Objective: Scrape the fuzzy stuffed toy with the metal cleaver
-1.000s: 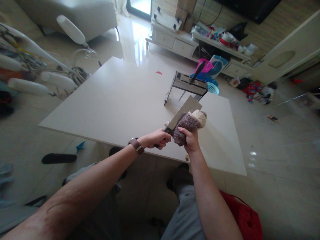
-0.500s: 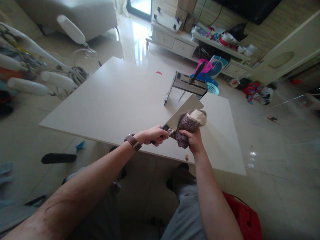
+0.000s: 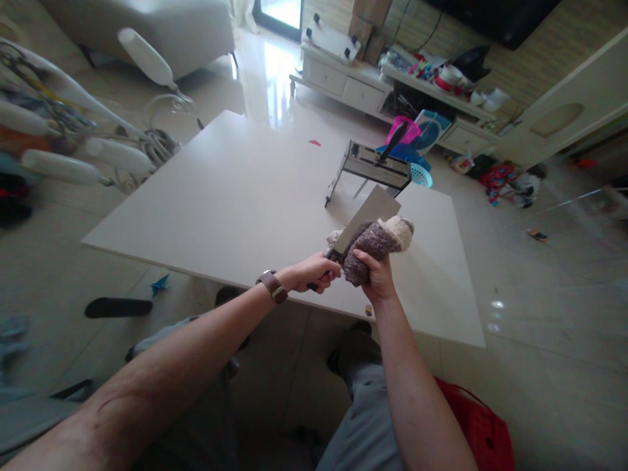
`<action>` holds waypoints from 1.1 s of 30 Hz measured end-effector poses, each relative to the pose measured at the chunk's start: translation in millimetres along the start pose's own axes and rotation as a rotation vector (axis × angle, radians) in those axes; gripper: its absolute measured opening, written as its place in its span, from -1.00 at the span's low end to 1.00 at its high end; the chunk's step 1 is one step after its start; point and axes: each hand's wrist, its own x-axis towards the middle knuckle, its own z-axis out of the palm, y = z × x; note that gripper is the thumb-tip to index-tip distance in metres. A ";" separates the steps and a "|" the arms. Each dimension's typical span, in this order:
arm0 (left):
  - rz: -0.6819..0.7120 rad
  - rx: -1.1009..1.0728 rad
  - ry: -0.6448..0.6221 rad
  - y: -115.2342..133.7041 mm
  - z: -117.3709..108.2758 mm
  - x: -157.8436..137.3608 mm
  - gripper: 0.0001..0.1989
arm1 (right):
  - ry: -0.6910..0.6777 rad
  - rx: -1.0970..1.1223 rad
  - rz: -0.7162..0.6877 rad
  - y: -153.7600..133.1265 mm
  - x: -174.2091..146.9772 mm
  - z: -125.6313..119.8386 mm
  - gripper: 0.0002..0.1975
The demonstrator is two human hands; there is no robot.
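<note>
My left hand [image 3: 318,271], with a brown-strapped watch at the wrist, is closed round the dark handle of a cleaver [image 3: 375,210]. The broad metal blade points away and to the right over the table. My right hand [image 3: 380,280] grips a bunched towel [image 3: 371,248], fuzzy brown with a cream part at its far end. The towel lies against the blade near the handle, and a bit of it shows on the blade's left side. Both are above the near edge of the white table [image 3: 220,190]. Part of the blade is hidden by the towel.
Beyond the blade, a metal-framed knife stand [image 3: 377,163] holds a black-handled tool. A small red piece [image 3: 314,142] lies farther back on the table. A chandelier [image 3: 147,55] is at the left, a low cabinet [image 3: 343,85] behind, and a red bag [image 3: 478,425] by my right leg.
My left hand has shifted slightly right and the towel's cream end has tilted farther right. More of the towel now shows on the blade's left side.
</note>
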 end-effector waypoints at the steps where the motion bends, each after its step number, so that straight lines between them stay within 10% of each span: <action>1: 0.013 0.012 0.012 0.4 -0.3 -0.1 -0.74 | -0.008 -0.006 0.007 0.6 -0.6 0.3 -0.51; 33: -0.006 0.150 0.050 6.6 -15.7 -40.5 -0.73 | -0.043 -0.184 0.023 -3.0 -33.2 10.0 -0.42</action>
